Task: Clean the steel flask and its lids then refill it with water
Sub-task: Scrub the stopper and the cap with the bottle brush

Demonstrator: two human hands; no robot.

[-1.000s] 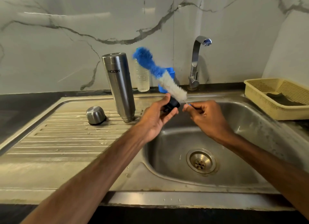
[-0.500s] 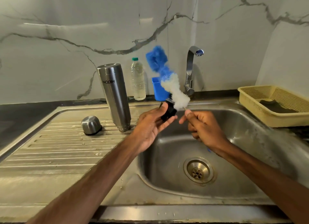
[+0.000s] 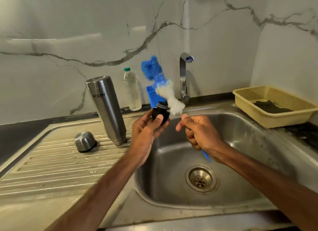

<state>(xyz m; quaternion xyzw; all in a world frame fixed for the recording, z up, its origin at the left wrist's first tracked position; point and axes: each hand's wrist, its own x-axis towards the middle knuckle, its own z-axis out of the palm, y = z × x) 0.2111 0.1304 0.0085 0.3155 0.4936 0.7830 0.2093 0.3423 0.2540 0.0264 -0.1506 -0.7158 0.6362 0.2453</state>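
Gripping a black inner lid (image 3: pixel 160 112), the left hand (image 3: pixel 146 132) faces the right hand (image 3: pixel 199 132), fisted round a bottle brush (image 3: pixel 169 96).

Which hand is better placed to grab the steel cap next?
Likely left: the left hand, holding the black lid, is nearer the steel cap; the right hand grips the brush.

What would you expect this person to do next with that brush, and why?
Probably sweep the white bristles of the brush across the ringed top of the black lid. The left hand holds that lid over the sink, the right hand grips the brush handle, and the bristles sit right beside the lid.
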